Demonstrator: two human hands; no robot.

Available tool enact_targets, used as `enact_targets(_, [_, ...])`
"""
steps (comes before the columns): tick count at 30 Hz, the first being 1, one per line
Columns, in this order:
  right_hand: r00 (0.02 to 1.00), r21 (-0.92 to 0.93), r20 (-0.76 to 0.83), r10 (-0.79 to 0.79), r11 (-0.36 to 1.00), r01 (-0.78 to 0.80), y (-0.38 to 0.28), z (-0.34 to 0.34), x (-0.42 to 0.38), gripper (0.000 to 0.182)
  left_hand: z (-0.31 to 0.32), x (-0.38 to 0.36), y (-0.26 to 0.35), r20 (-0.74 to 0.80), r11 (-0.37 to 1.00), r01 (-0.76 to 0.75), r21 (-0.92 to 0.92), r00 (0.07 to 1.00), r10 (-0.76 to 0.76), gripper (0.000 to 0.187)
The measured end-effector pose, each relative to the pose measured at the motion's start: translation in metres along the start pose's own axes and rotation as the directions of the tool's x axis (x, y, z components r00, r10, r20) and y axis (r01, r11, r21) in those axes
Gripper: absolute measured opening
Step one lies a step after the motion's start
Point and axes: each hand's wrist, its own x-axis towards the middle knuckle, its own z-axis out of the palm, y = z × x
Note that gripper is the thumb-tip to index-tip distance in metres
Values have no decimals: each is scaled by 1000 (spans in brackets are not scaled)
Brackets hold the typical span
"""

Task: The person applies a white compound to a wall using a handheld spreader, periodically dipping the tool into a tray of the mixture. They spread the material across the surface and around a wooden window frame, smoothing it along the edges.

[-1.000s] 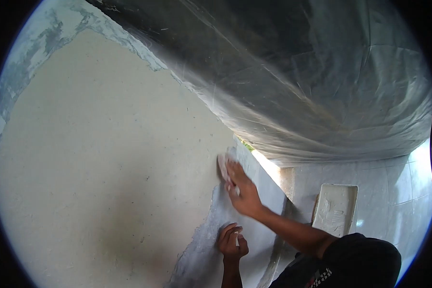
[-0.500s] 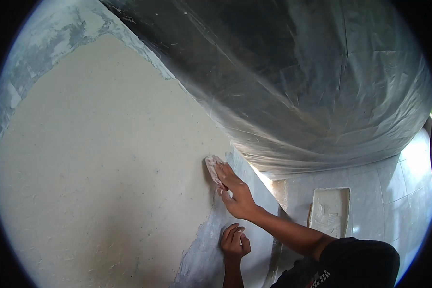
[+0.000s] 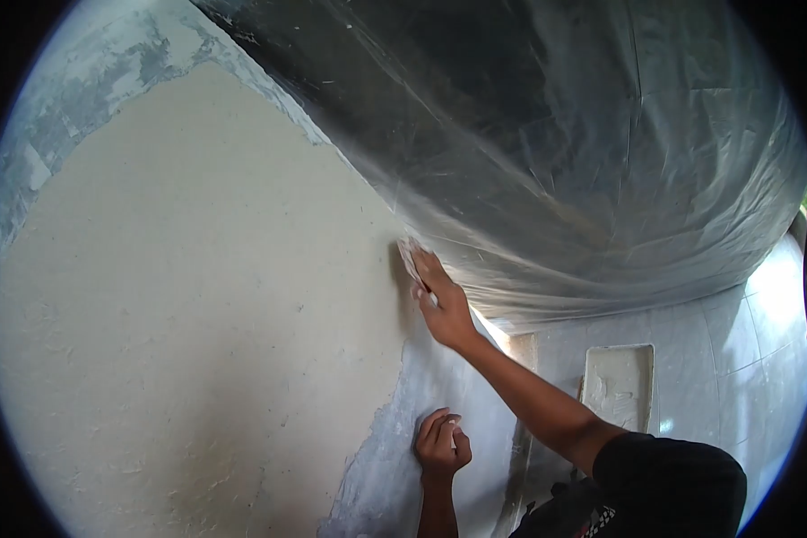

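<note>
My right hand (image 3: 442,305) grips a flat, putty-smeared tool (image 3: 411,263), its fingers stretched along it. The tool lies against the wall near the slanting edge of the cream-coloured coating (image 3: 215,224). Below, my left hand (image 3: 442,442) is closed in a loose fist beside the bare grey-blue wall strip (image 3: 381,462). A small whitish patch shows at its fingertips; whether it is an object or putty I cannot tell.
Creased plastic sheeting (image 3: 583,170) hangs along the wall's edge, close to my right hand. A rectangular tray (image 3: 620,386) with whitish putty lies at the right on the grey covered floor (image 3: 690,359). Patchy grey-white wall (image 3: 72,99) shows at the upper left.
My right hand has moved upward with the tool, nearer the sheeting. My left hand has barely shifted and stays closed.
</note>
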Motion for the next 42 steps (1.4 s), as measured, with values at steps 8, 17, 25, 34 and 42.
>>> enact_targets(8, [974,32,186,-130,991,126,3,-18,-90,66,-7,-4,10,-3,997,55,-46,998,-55,13])
enact_targets(17, [995,-14,89,-40,999,42,-18,11,-49,62,-25,-25,20,29,993,115,-27,993,-114,14])
enact_targets(25, [1000,6,-17,-4,1000,5,-51,12,-11,58,-29,-31,22,33,992,121,-26,992,-121,13])
enact_targets(34, [895,31,394,-209,976,214,-121,-3,-111,68,-28,-41,22,-15,987,27,160,1000,-25,14])
enact_targets(42, [891,-45,388,-236,961,274,-123,14,-124,66,-15,-44,14,-136,939,103,328,989,-61,14])
